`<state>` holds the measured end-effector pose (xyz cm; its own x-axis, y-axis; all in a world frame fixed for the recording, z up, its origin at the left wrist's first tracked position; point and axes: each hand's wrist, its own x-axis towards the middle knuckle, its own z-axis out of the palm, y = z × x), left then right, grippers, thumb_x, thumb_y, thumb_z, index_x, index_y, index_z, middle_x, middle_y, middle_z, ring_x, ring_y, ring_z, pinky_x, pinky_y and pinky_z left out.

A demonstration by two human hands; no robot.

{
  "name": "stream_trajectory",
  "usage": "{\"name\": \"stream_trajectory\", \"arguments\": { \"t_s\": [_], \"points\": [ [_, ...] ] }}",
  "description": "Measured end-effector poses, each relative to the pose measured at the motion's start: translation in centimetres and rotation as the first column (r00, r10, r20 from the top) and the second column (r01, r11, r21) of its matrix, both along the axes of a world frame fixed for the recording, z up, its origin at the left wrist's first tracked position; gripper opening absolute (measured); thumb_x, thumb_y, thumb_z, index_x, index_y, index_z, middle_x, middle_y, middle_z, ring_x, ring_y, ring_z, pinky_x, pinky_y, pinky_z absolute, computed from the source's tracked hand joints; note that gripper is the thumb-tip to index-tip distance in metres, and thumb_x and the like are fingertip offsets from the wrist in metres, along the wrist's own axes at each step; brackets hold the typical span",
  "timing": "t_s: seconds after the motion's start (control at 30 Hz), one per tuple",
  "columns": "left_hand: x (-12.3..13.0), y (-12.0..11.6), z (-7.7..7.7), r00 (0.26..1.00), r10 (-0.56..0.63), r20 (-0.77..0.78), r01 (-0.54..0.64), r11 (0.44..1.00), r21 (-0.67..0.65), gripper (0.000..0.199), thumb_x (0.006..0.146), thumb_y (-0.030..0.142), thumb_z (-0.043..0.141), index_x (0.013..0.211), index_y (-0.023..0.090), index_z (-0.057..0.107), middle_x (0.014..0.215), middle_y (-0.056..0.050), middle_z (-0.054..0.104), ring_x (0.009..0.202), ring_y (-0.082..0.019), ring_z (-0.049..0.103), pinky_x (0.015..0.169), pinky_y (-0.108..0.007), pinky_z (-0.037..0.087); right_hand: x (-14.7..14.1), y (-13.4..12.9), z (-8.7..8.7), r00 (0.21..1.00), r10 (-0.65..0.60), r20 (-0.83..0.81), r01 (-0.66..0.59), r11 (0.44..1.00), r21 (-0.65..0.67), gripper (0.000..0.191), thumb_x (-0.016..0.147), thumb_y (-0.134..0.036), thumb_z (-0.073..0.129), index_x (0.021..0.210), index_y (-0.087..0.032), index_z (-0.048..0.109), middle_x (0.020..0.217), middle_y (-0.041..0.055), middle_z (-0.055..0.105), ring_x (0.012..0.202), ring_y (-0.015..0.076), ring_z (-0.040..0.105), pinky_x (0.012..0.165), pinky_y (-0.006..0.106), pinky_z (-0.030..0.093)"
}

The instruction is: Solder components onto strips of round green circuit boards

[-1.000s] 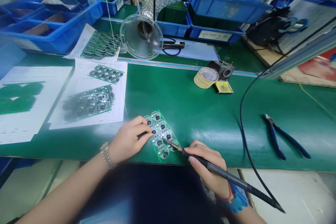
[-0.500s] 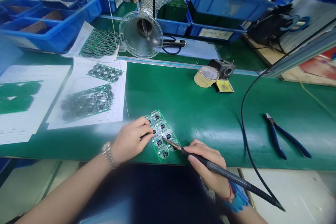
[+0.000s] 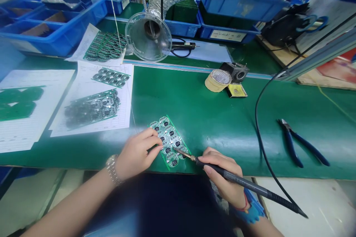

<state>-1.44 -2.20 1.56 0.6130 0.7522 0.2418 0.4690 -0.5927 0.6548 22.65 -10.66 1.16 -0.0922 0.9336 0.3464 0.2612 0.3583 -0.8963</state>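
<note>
Circuit panel [image 3: 170, 141] lies flat near the front edge of the worktop [image 3: 222, 122], with the left hand [image 3: 140, 155] at its eight o'clock and the right hand [image 3: 229, 190] at four. The right grip is closed around a soldering iron [image 3: 247, 183], whose tip reaches in over the panel; the left fingertips bunch at the panel's edge (whether they pinch the board or the thin wire [image 3: 112, 3] running down towards them, I cannot tell). By its look the panel should be light, thin and stiff, apt to slide, and fragile around its small parts. The green rails [image 3: 178, 133], running eleven o'clock to five, seem the best hold, clear of the black components [image 3: 171, 133].
</note>
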Motion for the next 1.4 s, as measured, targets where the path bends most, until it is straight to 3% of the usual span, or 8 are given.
{"name": "stream_trajectory", "arguments": {
  "t_s": [0.63, 0.73, 0.87, 1.0, 1.4],
  "points": [
    [1.0, 0.2, -0.4, 0.997, -0.001, -0.076, 0.009, 0.996, 0.094, 0.014, 0.084, 0.019, 0.048, 0.079, 0.017, 0.06, 0.083, -0.004, 0.058, 0.07, -0.013, 0.055, 0.065, -0.026, 0.046, -0.4, 0.2, 0.8, 0.998, -0.02, 0.064, 0.02, 1.0, -0.012, 0.021, 0.078, -0.012, 0.055, 0.092, -0.02, 0.066, 0.072, 0.0045, 0.064, 0.065, 0.0169, 0.056, 0.057, 0.03, 0.045],
    [0.9, 0.2, -0.4, 0.999, 0.003, -0.046, 0.0, 0.998, 0.068, 0.012, 0.084, 0.018, 0.049, 0.08, 0.016, 0.06, 0.083, -0.004, 0.058, 0.071, -0.013, 0.055, 0.066, -0.026, 0.046, -0.1, 0.0, 0.2, 0.998, -0.056, 0.024, 0.058, 0.996, -0.07, 0.018, 0.079, -0.014, 0.056, 0.09, -0.021, 0.067, 0.07, 0.0042, 0.063, 0.068, 0.0178, 0.056, 0.058, 0.03, 0.045],
    [0.4, 0.4, -0.2, 0.998, 0.03, 0.058, -0.031, 0.999, 0.023, 0.013, 0.084, 0.015, 0.047, 0.082, 0.016, 0.06, 0.08, -0.003, 0.057, 0.071, -0.012, 0.055, 0.067, -0.024, 0.045, 0.5, -0.2, -0.9, 0.973, -0.208, -0.096, 0.182, 0.957, -0.224, 0.014, 0.079, -0.022, 0.057, 0.087, -0.021, 0.069, 0.063, 0.0033, 0.062, 0.064, 0.0174, 0.056, 0.057, 0.029, 0.045],
    [0.0, 0.5, 0.0, 0.991, 0.09, 0.102, -0.091, 0.996, 0.007, 0.013, 0.084, 0.013, 0.047, 0.084, 0.015, 0.06, 0.077, -0.003, 0.057, 0.071, -0.012, 0.053, 0.066, -0.024, 0.044, 0.6, 0.2, -1.0, 0.944, -0.27, -0.191, 0.187, 0.912, -0.365, 0.013, 0.078, -0.026, 0.06, 0.085, -0.021, 0.069, 0.065, 0.0021, 0.062, 0.055, 0.0131, 0.054, 0.052, 0.027, 0.045],
    [-0.2, 0.5, -0.1, 0.983, 0.14, 0.115, -0.141, 0.99, -0.003, 0.013, 0.085, 0.014, 0.046, 0.083, 0.016, 0.059, 0.078, -0.003, 0.057, 0.071, -0.011, 0.053, 0.065, -0.023, 0.044, 0.3, 0.7, -0.5, 0.954, -0.271, -0.127, 0.193, 0.881, -0.433, 0.014, 0.076, -0.027, 0.061, 0.084, -0.02, 0.07, 0.063, 0.0023, 0.061, 0.056, 0.0135, 0.055, 0.054, 0.027, 0.045]
  ]
}}
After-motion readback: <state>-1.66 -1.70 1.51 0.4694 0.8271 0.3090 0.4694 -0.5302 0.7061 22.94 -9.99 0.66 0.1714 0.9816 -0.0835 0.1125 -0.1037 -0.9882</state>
